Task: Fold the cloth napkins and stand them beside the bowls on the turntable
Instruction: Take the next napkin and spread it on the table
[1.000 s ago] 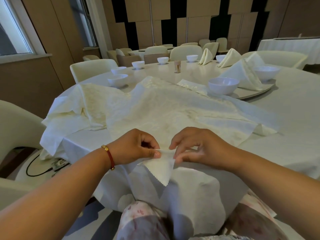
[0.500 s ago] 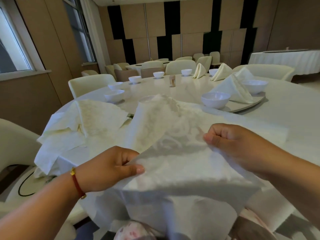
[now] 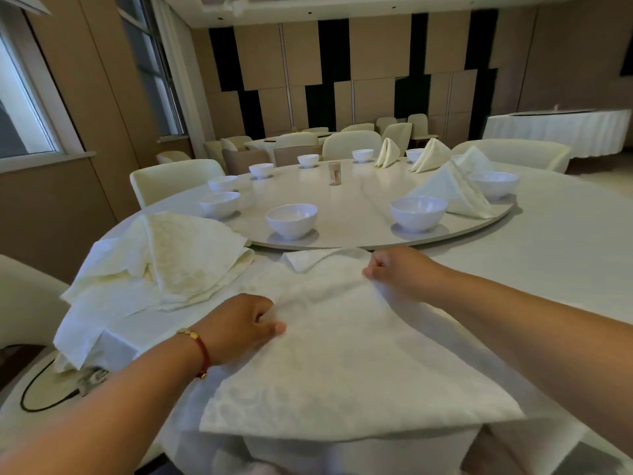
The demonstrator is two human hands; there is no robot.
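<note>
Napkin (image 3: 349, 354) — cream, patterned, spread flat | far corner flipped — both hands pinching

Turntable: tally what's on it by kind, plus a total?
White bowls: 9 clearly visible
Standing folded napkins: 4
Small jar: 1
Total: 14

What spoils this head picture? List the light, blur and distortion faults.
Head view: daylight from the window at left, back wall dim; wide-angle bending curves the turntable rim and stretches both forearms; napkin weave and far chairs look soft; both hands fairly sharp.
</note>
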